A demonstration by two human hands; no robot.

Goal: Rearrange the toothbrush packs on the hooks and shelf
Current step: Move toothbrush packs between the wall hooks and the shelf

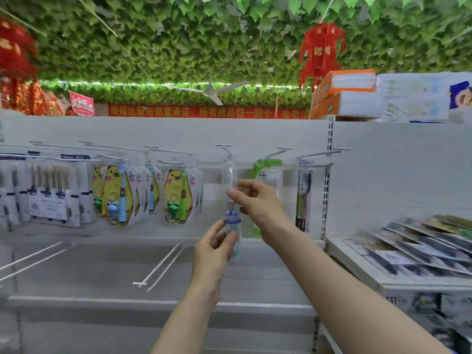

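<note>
A clear toothbrush pack [231, 190] hangs upright at a white hook [226, 150] in the middle of the display wall. My right hand [251, 200] pinches the pack at its middle from the right. My left hand [217, 247] grips its lower end, where a blue label shows. Yellow bear toothbrush packs [117, 194] hang on hooks to the left, with another bear pack [178, 195] beside them. A green-topped pack [268, 172] and a dark-brush pack [305, 195] hang to the right.
White multi-brush packs [48, 192] hang at far left. Bare hooks [163, 264] jut out over the grey lower shelf [102, 300]. Flat packs [419, 246] lie stacked on the right-hand shelf. Tissue boxes [344, 93] sit on the top shelf.
</note>
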